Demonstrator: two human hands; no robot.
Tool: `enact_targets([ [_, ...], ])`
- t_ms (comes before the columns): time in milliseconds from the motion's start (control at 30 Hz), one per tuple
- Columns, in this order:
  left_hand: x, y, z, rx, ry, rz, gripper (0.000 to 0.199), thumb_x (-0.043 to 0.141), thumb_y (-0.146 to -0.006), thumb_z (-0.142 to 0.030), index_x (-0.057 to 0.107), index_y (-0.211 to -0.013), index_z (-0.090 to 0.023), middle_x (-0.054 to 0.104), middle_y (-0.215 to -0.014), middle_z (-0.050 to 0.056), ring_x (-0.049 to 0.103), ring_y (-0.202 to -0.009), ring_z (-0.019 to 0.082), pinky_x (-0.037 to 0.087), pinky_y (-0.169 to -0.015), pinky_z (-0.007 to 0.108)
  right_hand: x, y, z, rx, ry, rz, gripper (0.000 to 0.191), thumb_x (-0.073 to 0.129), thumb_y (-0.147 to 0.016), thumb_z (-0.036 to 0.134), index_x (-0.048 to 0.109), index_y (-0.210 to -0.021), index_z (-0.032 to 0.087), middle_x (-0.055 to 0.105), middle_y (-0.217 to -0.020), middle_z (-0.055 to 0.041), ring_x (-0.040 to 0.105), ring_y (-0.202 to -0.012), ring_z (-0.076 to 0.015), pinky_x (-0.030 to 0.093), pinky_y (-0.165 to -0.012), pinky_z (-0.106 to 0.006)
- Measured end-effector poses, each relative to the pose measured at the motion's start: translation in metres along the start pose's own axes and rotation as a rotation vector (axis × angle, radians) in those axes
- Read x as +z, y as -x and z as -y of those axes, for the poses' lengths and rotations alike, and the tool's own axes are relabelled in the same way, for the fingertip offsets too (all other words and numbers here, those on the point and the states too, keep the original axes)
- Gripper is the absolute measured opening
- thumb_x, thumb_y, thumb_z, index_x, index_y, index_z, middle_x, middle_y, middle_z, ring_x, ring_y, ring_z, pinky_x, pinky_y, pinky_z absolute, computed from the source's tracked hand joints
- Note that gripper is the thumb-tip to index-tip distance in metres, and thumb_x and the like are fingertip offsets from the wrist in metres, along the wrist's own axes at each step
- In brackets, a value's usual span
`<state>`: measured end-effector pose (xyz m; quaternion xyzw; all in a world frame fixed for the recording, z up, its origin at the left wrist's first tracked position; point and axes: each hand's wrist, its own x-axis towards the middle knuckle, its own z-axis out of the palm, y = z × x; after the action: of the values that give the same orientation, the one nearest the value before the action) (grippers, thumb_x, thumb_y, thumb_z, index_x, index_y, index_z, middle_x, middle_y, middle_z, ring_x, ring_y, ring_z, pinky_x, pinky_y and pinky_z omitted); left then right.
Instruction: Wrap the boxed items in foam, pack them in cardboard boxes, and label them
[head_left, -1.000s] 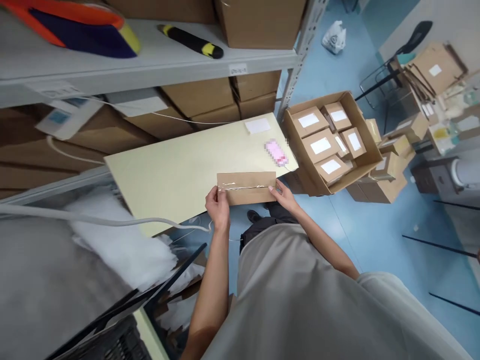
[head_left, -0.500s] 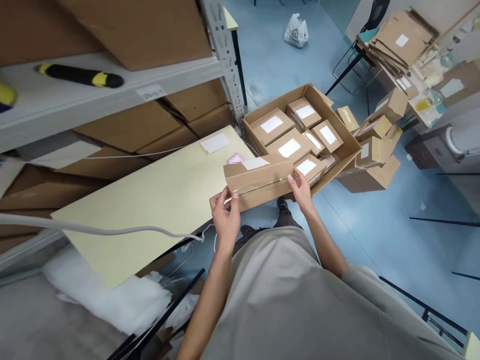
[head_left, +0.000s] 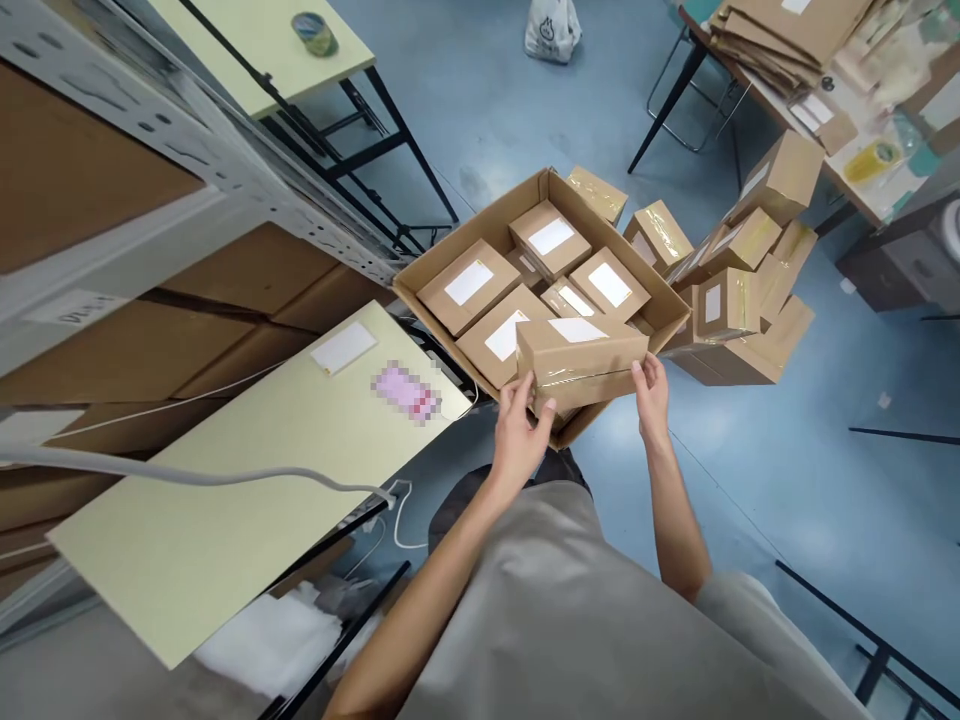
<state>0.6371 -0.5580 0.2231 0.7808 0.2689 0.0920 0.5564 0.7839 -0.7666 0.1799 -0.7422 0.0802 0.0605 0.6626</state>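
A taped cardboard box (head_left: 581, 362) with a white label on top is held between my two hands, over the near side of a large open carton (head_left: 480, 232). My left hand (head_left: 521, 430) grips its left end, and my right hand (head_left: 651, 395) grips its right end. Inside the carton lie several smaller labelled boxes, among them one at the left (head_left: 466, 287) and one at the back (head_left: 550, 240). The held box hides part of the carton's near corner.
A pale yellow tabletop (head_left: 247, 480) at the left bears a white paper (head_left: 343, 348) and a blurred-out pink item (head_left: 406, 390). Shelving (head_left: 225, 150) stands beyond it. Stacked boxes (head_left: 757, 300) are right of the carton. A white bag (head_left: 553, 30) lies on the floor.
Both hands have carried the box to the right, from beside the tabletop to above the carton. The view has shifted, showing more of the tabletop and another table at the upper left.
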Motion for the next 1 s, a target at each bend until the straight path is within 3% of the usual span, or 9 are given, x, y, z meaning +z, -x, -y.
enact_targets([
  [167, 0.033, -0.019, -0.014, -0.034, -0.014, 0.085, 0.064, 0.069, -0.106, -0.049, 0.059, -0.166, -0.029, 0.059, -0.152, 0.015, 0.072, -0.132, 0.031, 0.065, -0.11, 0.046, -0.023, -0.028, -0.008, 0.025, -0.008, -0.055, 0.08, 0.08, -0.09, 0.072, 0.066, -0.145, 0.015, 0.071, -0.156, -0.0241, 0.066, -0.15, -0.034, 0.049, -0.132, -0.056],
  [467, 0.051, -0.057, -0.024, 0.043, -0.106, 0.138, 0.059, 0.068, -0.105, -0.04, 0.062, -0.161, -0.026, 0.064, -0.16, 0.015, 0.062, -0.148, 0.035, 0.053, -0.127, 0.056, -0.032, -0.052, -0.026, 0.096, -0.04, -0.113, 0.081, 0.083, -0.087, 0.072, 0.065, -0.142, 0.016, 0.069, -0.158, -0.0249, 0.067, -0.15, -0.0341, 0.048, -0.133, -0.057],
  [633, 0.061, -0.09, -0.037, 0.051, -0.088, 0.105, 0.07, 0.074, -0.099, -0.035, 0.056, -0.166, -0.024, 0.061, -0.157, 0.017, 0.073, -0.125, 0.029, 0.063, -0.112, 0.048, -0.014, -0.083, -0.022, 0.062, -0.06, -0.15, 0.081, 0.086, -0.082, 0.073, 0.062, -0.136, 0.017, 0.073, -0.15, -0.0249, 0.07, -0.144, -0.0338, 0.051, -0.131, -0.057],
  [767, 0.063, -0.121, -0.049, 0.087, -0.047, 0.049, 0.084, 0.078, -0.097, -0.036, 0.046, -0.173, -0.025, 0.058, -0.152, 0.017, 0.074, -0.121, 0.029, 0.065, -0.106, 0.047, 0.003, -0.109, -0.002, -0.012, -0.052, -0.142, 0.081, 0.084, -0.082, 0.073, 0.062, -0.135, 0.016, 0.074, -0.147, -0.0253, 0.072, -0.141, -0.0338, 0.052, -0.13, -0.057],
  [867, 0.055, -0.137, -0.055, 0.107, -0.052, 0.016, 0.089, 0.08, -0.097, -0.043, 0.043, -0.176, -0.03, 0.056, -0.148, 0.015, 0.073, -0.117, 0.028, 0.066, -0.102, 0.047, 0.011, -0.116, 0.014, -0.066, -0.036, -0.09, 0.08, 0.08, -0.087, 0.072, 0.063, -0.141, 0.016, 0.073, -0.15, -0.0238, 0.071, -0.142, -0.0338, 0.055, -0.128, -0.057],
  [1000, 0.037, -0.154, -0.055, 0.12, -0.068, -0.037, 0.081, 0.078, -0.1, -0.051, 0.048, -0.173, -0.033, 0.053, -0.151, 0.015, 0.071, -0.116, 0.028, 0.064, -0.102, 0.047, 0.03, -0.115, 0.024, -0.069, -0.035, 0.041, 0.079, 0.084, -0.084, 0.07, 0.067, -0.138, 0.016, 0.075, -0.147, -0.0234, 0.074, -0.138, -0.0349, 0.055, -0.126, -0.058],
])
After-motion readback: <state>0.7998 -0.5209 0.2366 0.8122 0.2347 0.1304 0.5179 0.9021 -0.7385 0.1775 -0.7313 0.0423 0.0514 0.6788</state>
